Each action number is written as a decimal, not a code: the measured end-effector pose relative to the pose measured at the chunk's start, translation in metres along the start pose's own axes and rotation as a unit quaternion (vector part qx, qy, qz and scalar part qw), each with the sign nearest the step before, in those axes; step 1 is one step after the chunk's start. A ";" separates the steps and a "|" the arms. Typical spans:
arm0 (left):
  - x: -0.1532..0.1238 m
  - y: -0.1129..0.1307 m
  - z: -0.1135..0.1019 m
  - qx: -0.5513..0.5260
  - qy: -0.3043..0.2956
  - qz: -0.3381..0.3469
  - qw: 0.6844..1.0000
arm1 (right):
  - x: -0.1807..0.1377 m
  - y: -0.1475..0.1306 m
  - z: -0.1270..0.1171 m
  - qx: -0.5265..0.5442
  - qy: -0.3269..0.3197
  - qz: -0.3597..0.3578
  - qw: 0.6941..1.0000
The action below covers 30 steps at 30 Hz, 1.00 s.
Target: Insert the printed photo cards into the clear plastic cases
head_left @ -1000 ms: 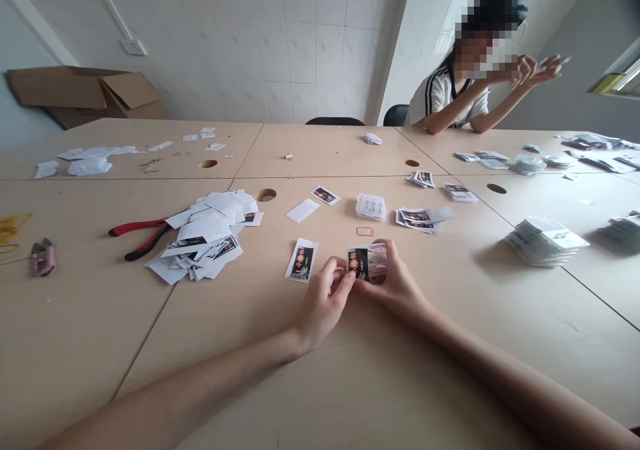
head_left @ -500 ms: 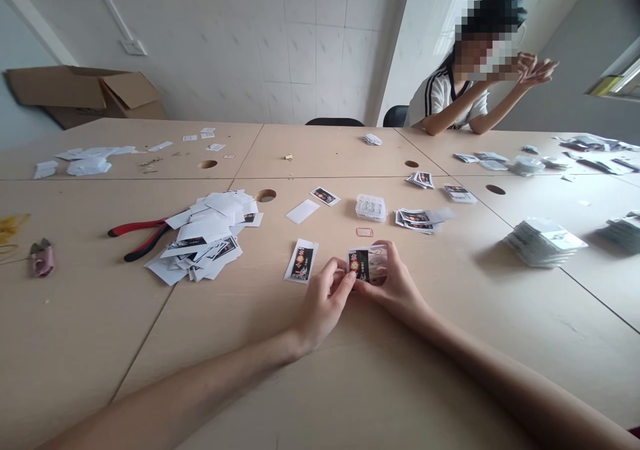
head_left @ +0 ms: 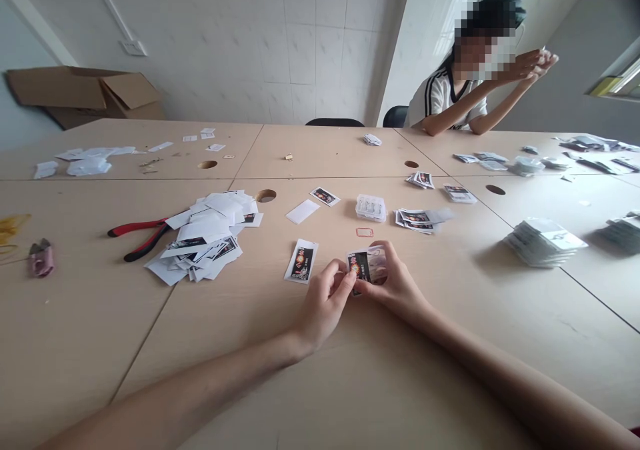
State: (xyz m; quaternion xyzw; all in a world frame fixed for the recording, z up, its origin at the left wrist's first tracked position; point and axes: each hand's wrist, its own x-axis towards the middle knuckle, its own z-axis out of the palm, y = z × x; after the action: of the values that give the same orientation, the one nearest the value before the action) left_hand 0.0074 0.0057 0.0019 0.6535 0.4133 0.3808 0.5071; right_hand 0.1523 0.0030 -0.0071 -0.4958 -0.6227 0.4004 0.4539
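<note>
Both my left hand (head_left: 323, 305) and my right hand (head_left: 393, 282) pinch a small black-and-red printed card in a clear plastic sleeve (head_left: 367, 265), and my fingers hide part of it. Just left of my left hand, a similar printed card on white backing (head_left: 302, 261) lies flat on the light wooden table (head_left: 280, 383). A small red rubber band (head_left: 365, 233) lies just beyond my fingers, and a clear plastic box (head_left: 371, 208) sits farther on.
A heap of white papers and printed cards (head_left: 203, 235) lies to the left, beside red-and-black pliers (head_left: 143, 239). Stacked packets (head_left: 543, 243) sit to the right. A co-worker (head_left: 447, 97) sits across the table with raised hands. Flattened cardboard boxes (head_left: 83, 93) lean against the far wall.
The sleeved card has tilted slightly between my fingers, its lower edge now lower on the left. The co-worker's raised hands have shifted closer together.
</note>
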 end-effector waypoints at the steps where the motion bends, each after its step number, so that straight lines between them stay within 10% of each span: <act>1: 0.000 0.000 0.000 0.003 0.000 0.003 1.000 | 0.000 0.001 0.000 0.000 -0.002 -0.001 1.000; 30: -0.002 0.005 0.000 -0.006 -0.001 -0.016 1.000 | -0.002 -0.008 0.000 -0.012 -0.010 0.029 0.999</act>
State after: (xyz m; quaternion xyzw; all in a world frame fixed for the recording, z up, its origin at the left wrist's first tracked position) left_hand 0.0071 0.0036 0.0063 0.6439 0.4210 0.3742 0.5178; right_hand 0.1505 -0.0007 0.0000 -0.5150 -0.6175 0.4108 0.4298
